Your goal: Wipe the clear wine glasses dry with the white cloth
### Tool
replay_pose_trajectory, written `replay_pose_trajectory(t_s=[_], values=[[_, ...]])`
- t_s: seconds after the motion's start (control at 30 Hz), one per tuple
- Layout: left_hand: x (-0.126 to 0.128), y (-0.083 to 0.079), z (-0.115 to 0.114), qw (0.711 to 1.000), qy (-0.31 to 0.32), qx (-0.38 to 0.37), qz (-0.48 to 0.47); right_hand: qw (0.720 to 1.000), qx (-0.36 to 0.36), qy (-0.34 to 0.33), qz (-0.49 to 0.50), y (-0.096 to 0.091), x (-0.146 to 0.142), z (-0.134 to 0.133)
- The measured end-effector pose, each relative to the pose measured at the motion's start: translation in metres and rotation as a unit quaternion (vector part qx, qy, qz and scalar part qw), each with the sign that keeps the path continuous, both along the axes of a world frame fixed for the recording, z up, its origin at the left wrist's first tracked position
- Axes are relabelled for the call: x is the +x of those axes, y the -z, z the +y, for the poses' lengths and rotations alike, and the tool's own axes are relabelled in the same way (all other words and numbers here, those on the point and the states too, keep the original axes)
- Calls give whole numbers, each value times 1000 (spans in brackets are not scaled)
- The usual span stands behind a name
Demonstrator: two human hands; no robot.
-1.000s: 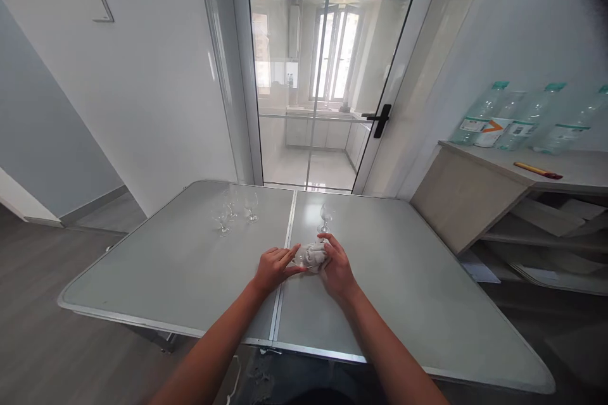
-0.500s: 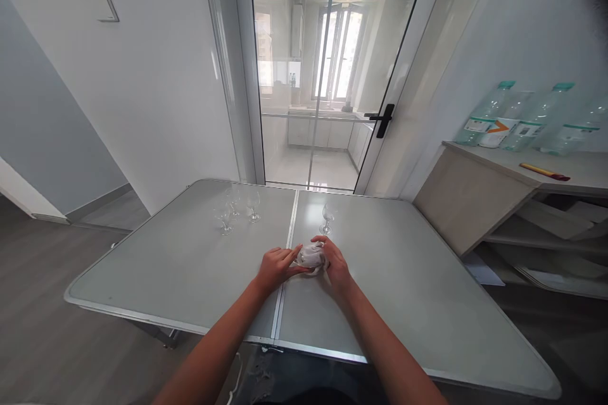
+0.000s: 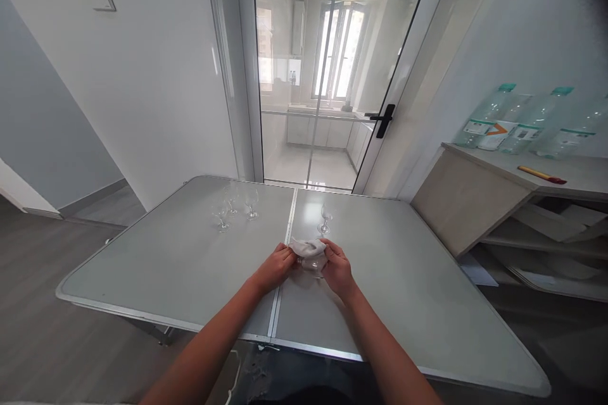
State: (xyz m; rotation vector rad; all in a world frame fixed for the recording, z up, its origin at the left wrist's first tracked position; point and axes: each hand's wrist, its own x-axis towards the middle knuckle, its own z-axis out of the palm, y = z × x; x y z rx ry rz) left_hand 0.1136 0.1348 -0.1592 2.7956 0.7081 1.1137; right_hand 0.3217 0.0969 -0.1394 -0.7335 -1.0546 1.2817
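Note:
A white cloth (image 3: 308, 247) is stretched between my two hands over a clear rounded glass vessel (image 3: 313, 267). My left hand (image 3: 277, 269) is closed on the cloth's left end, its fingertips beside the vessel. On the other side, my right hand (image 3: 338, 271) pinches the cloth's right end and lies against the vessel's right side. The cloth covers the top of the vessel, so its full shape is hidden. Just beyond the cloth a small stemmed glass (image 3: 325, 220) stands upright.
Three more stemmed glasses, one of them here (image 3: 251, 205), stand together on the left half of the grey table (image 3: 156, 266). A metal seam divides the tabletop. To the right is a shelf unit (image 3: 479, 190) with several plastic bottles (image 3: 525, 130). A glass door (image 3: 327, 76) lies behind.
The cloth was bunched around the glass vessel between my hands. Now it is spread across the top, and more of the clear vessel shows below it. The view has shifted slightly.

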Motion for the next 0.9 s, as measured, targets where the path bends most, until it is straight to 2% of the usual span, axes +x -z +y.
replay_pose_trajectory(t_s=[0.13,0.23,0.3,0.4,0.47,0.57,0.67,0.73,0.8,0.83,0.9], values=[[2,3,0,996,-21,-66,-64,996,-46,-49,66,-3,-12,-2],[3,0,-1,989,-54,-103,-89,998,-22,8,55,-2,-18,-7],[2,-4,-3,984,-69,-127,-100,998,17,61,9,3,-20,-10],[2,-7,-4,980,-82,-148,-105,984,81,98,-128,14,-18,-13],[2,-6,-3,980,-87,-149,-101,958,142,96,-230,22,-15,-11],[2,-1,0,983,-97,-128,-89,892,273,95,-348,25,-9,-4],[1,4,3,989,-94,-89,-67,823,362,95,-429,16,-5,1],[0,5,4,995,-70,-63,-43,794,383,87,-464,6,-5,1],[-2,3,3,998,-42,-44,-19,789,379,78,-477,-3,-5,-2],[-2,2,2,999,-27,-35,-6,798,367,80,-470,-6,-5,-4],[-3,-1,0,1000,2,-16,24,837,323,86,-434,-9,-5,-8]])
